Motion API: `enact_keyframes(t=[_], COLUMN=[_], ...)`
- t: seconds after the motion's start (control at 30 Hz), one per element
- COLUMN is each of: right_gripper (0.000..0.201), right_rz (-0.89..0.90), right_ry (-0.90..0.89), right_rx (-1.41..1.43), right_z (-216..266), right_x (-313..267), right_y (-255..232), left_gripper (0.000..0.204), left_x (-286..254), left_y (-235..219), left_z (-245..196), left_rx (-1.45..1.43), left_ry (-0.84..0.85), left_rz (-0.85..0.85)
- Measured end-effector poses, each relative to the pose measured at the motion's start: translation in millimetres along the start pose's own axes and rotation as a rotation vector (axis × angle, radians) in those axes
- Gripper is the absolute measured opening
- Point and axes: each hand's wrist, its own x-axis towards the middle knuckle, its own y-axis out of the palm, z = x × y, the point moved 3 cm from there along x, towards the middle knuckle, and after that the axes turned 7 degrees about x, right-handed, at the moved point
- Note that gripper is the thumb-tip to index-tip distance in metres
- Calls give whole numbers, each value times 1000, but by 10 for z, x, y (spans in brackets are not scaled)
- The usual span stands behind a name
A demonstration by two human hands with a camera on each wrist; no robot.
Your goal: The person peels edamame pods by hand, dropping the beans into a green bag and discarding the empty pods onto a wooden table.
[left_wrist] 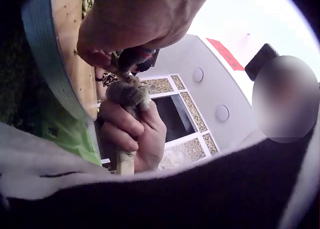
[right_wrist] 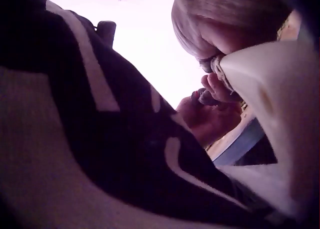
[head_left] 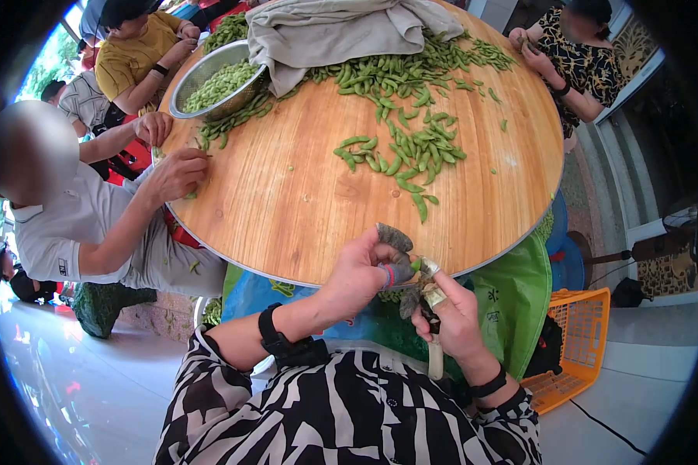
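Note:
Just over the table's near edge, my left hand (head_left: 358, 267) pinches a small green soybean pod (head_left: 416, 265), mostly hidden by the fingers. Dark grey covers (head_left: 394, 237) sit on its fingertips, and a red and blue band circles one finger. Close against it, my right hand (head_left: 459, 318) holds a slim tool with a pale handle (head_left: 436, 360) that points down toward my lap; its working end is hidden. Pale wrapping covers a right fingertip. In the left wrist view the right fingers curl around that handle (left_wrist: 125, 162). Loose pods (head_left: 419, 151) lie beyond my hands.
A round wooden table (head_left: 287, 209) fills the middle. On it are a metal colander (head_left: 219, 81) of pods, a grey cloth (head_left: 333, 39) and a pod heap. People sit left and far right. A green sack (head_left: 512, 302) and an orange crate (head_left: 582, 341) stand at right.

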Motion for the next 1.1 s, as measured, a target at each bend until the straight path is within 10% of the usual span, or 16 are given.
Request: enact_keyframes(t=[0.5,0.9,1.0,1.1], right_gripper=[37,35,35,32], right_rz=[-27,83,69,-5], right_ry=[-46,-146,-105,-47], right_rx=[35,-50,-142,-7], right_z=[-71,-6,36,-54], right_x=[49,60,31,69], right_y=[-66,-89,-11,-117], left_gripper=[38,32,33,23], left_x=[-21,57,-60,-277], left_y=[14,-29,-105,-440], left_z=[-28,30,-155,-579], left_rx=[81,-440,-115,806], left_ry=[92,-81,-50,317], left_rz=[-32,215,56,34])
